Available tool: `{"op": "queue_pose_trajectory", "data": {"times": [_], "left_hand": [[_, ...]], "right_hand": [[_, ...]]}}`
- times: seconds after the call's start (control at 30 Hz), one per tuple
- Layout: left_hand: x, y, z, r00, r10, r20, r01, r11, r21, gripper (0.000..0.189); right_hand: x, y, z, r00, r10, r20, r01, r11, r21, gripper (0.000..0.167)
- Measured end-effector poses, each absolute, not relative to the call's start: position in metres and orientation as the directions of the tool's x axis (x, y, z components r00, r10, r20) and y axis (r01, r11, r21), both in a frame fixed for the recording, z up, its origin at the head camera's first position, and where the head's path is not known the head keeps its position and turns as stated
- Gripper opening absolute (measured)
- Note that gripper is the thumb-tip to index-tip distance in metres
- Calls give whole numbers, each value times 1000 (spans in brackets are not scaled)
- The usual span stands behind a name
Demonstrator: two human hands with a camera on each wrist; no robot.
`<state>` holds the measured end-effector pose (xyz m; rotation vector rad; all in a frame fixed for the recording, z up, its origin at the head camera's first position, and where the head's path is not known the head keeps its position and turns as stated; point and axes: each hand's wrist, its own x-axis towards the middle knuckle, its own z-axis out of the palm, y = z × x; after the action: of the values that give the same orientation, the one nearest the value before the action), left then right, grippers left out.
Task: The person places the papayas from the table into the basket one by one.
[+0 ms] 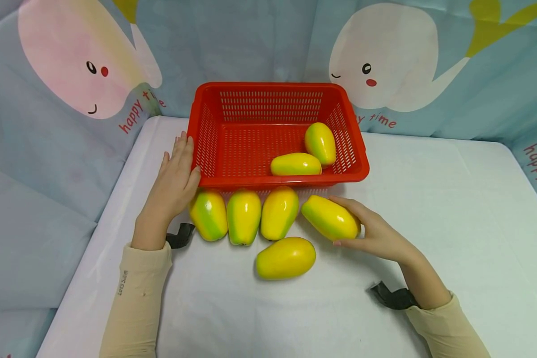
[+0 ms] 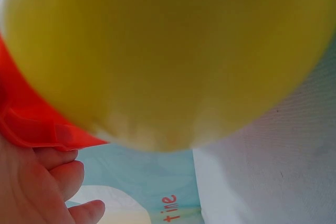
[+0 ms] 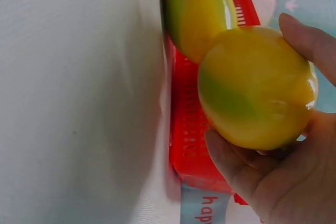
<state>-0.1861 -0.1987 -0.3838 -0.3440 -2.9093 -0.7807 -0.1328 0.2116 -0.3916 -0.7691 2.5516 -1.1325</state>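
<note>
A yellow-green papaya (image 1: 331, 218) is gripped by my right hand (image 1: 378, 236), thumb on one side and fingers on the other. In the right wrist view that papaya (image 3: 257, 87) is seen end-on in the grip. My left hand (image 1: 172, 174) lies with extended fingers against the left wall of a red plastic basket (image 1: 277, 180). Two papayas, one lying sideways (image 1: 296, 164) and one more upright (image 1: 320, 143), are in the basket's right part. Three papayas (image 1: 243, 217) line its front side. Nearer me lies another papaya (image 1: 286, 258). One papaya (image 2: 168, 56) fills much of the left wrist view.
Everything stands on a white-covered table (image 1: 429, 209). Behind the basket hangs a light blue curtain (image 1: 259, 40) with whale prints, which also runs along the left side. Black straps (image 1: 394, 296) show by both wrists.
</note>
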Motion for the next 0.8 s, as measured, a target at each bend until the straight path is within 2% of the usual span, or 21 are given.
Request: {"op": "queue_pose_trajectory", "data": {"times": [0.37,0.8], "left_hand": [[-186,-200,-383,-969,188,161,243,843,480,63],[-186,-199,-382,-969,192,155,244,839,486,62]], "right_hand": [[-131,211,-388,-840,-543,-7,-348,549,-760,82],[-129,208,-376,-815,-573,82,-420,487,-765,83]]}}
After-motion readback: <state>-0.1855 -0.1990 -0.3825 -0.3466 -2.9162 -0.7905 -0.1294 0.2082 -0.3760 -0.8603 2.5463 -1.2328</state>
